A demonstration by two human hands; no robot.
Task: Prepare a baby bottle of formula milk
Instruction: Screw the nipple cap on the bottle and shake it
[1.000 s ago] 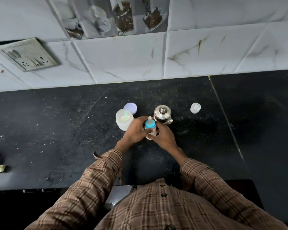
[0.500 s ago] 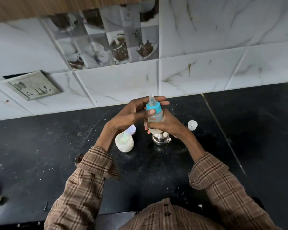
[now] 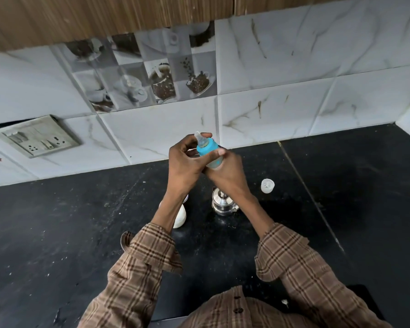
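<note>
Tilting baby bottle, hands raised

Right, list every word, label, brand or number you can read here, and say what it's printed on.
None can be read.
Baby bottle, gripped in both hands: no print shows on its visible parts.
Switchboard on the wall: marks too small to read.
Picture tiles: coffee cups and beans only, no words.
Steel kettle and clear bottle cap: no markings visible.
</note>
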